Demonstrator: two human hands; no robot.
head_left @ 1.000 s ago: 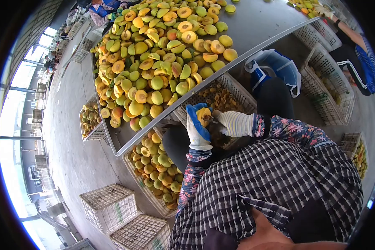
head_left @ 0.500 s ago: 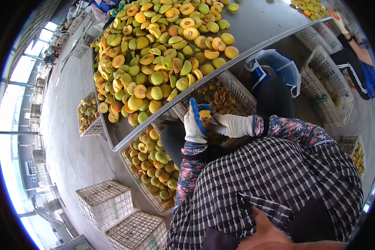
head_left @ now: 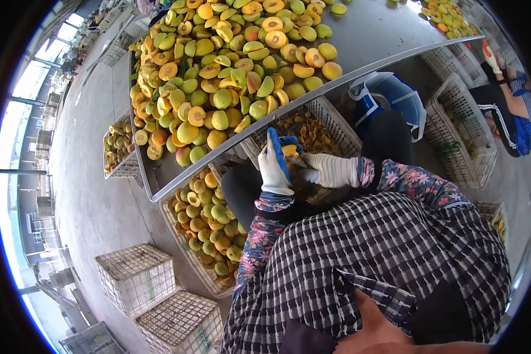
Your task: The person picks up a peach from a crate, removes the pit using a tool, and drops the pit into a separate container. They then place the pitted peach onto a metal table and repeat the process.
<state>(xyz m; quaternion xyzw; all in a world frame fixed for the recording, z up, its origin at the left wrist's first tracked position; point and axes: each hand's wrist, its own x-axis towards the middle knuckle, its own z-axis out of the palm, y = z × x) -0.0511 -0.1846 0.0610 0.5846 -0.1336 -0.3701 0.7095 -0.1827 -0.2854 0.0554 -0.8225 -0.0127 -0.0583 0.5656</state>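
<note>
My left hand (head_left: 275,165), in a white glove with blue coating, grips a yellow peach half (head_left: 290,151) above a crate. Close against it, my right hand (head_left: 331,170), in a striped knit glove, has its fingers closed. Whatever the right fingers hold is hidden or too small to name. Below both hands, the plastic crate (head_left: 347,134) contains brown pits and scraps (head_left: 315,134). A large heap of cut yellow-green peaches (head_left: 218,76) lies on the metal table (head_left: 366,29) in front of me.
At my left stands a crate of peach halves (head_left: 209,221). Upturned crates (head_left: 135,274) are on the floor farther left. A blue-and-white bucket (head_left: 395,97) stands under the table edge. Another person's gloved hand (head_left: 491,58) shows at the far right, near more crates (head_left: 463,130).
The view has shifted slightly. Both hands stay together at the peach half, with only small movement. The other person's hand at the right has lowered.
</note>
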